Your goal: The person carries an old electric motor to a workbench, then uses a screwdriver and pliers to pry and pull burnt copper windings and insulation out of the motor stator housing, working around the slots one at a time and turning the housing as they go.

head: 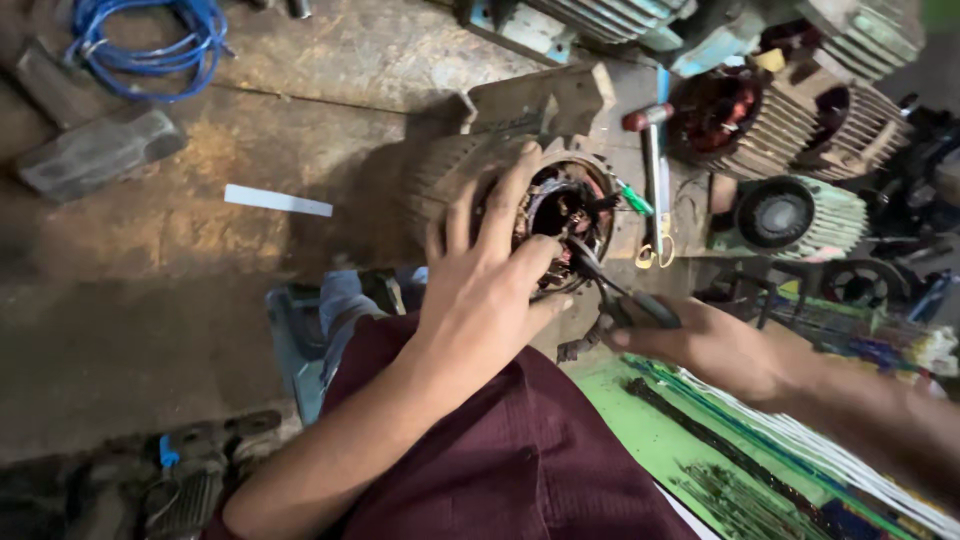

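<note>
Motor repair workshop: grimy, oil-stained floor, several finned motor housings w/ exposed copper windings stacked at right, hammer, scissors, blue wire coil, stator w/ end open.

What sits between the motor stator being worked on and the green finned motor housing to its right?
In the head view, between the stator and the green finned housing lie a red-headed hammer and a green-handled screwdriver on the bench.
</note>
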